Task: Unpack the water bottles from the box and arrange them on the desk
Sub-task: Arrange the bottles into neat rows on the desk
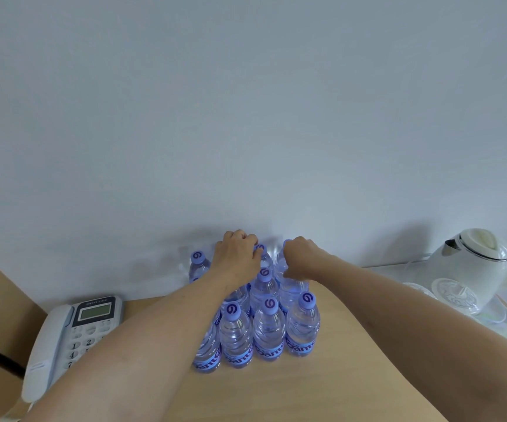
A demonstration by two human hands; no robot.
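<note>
Head view: water bottles massed upright on bench against wall, left hand and right hand fingers curled on back-row bottle tops, unpacking seemingly near done, box contents unseen.

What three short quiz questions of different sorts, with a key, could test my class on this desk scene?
1. True or false: the water bottles stand upright on the desk.
2. Which stands at the desk's right end? A) a white kettle B) a lamp C) a mug
3. Fill in: the left hand and right hand both reach to the ___ row of bottles, by the wall.

Key: 1 true; 2 A; 3 back.
</note>
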